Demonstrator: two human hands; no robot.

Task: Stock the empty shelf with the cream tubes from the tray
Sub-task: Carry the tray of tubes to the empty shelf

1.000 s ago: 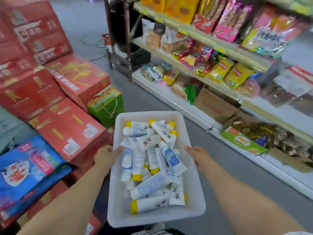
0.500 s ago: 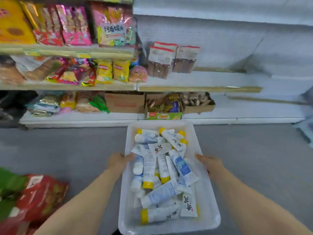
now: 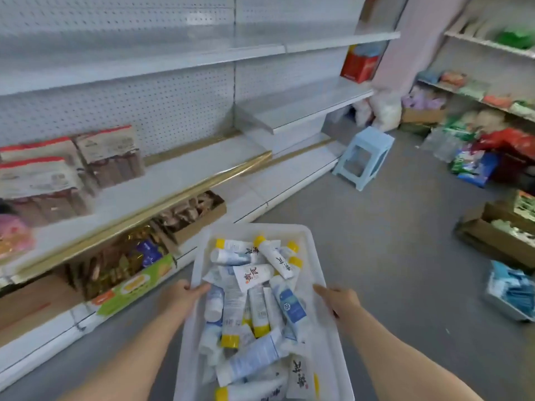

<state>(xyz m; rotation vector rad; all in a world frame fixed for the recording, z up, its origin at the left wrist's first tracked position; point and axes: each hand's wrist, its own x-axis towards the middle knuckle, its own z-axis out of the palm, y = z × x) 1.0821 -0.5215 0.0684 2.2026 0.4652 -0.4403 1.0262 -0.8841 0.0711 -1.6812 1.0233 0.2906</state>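
Note:
I carry a white plastic tray [image 3: 301, 235] in front of me, filled with several white cream tubes [image 3: 254, 302] with yellow and white caps. My left hand [image 3: 181, 296] grips the tray's left rim, thumb over the edge. Gripping the right rim in the same way is my right hand [image 3: 337, 299]. Bare white shelves [image 3: 301, 114] with a pegboard back stand ahead and to the left; the nearer middle shelf [image 3: 185, 172] is bare on its right part.
Brown packaged goods [image 3: 110, 157] sit on the middle shelf's left end. Cardboard boxes of snacks [image 3: 191, 215] fill the bottom shelf. A light blue stool [image 3: 364, 157] stands on the grey floor ahead. Boxes and bags [image 3: 503, 233] lie on the floor at right.
The view has swung right, from red cartons and stocked snack shelves to bare white shelves. Both hands keep their grip on the tray's rims.

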